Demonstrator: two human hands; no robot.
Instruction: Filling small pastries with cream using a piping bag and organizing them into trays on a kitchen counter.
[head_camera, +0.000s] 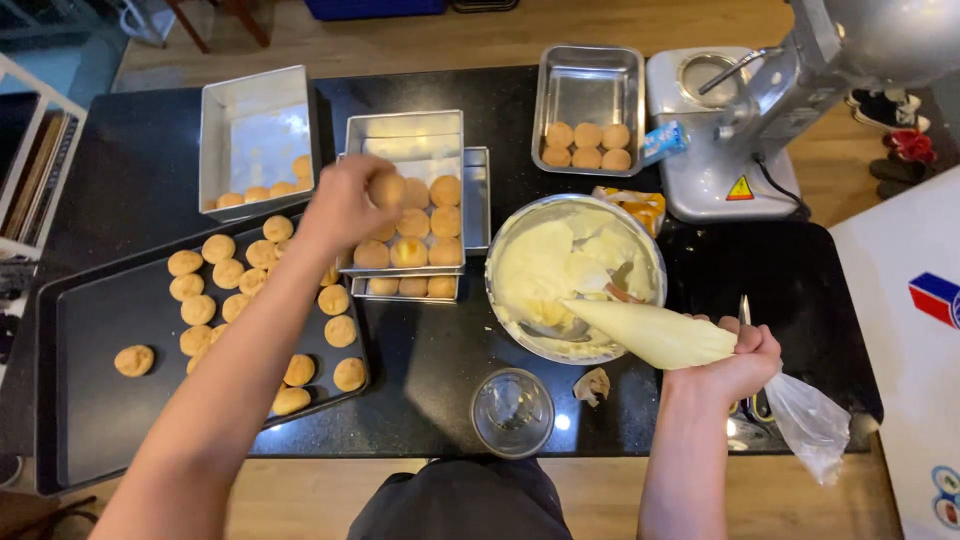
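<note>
I see my left hand (345, 205) pinching a small round puff (388, 188) over the metal tin (404, 135) of puffs, while my right hand (745, 358) squeezes tight around a full piping bag (655, 333) next to the big bowl (505, 235) of cream on the black table (800, 280).

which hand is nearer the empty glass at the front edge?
Right. The right hand, gripping the piping bag, sits just right of the glass. The left hand is farther back-left, over the tin of puffs.
</note>
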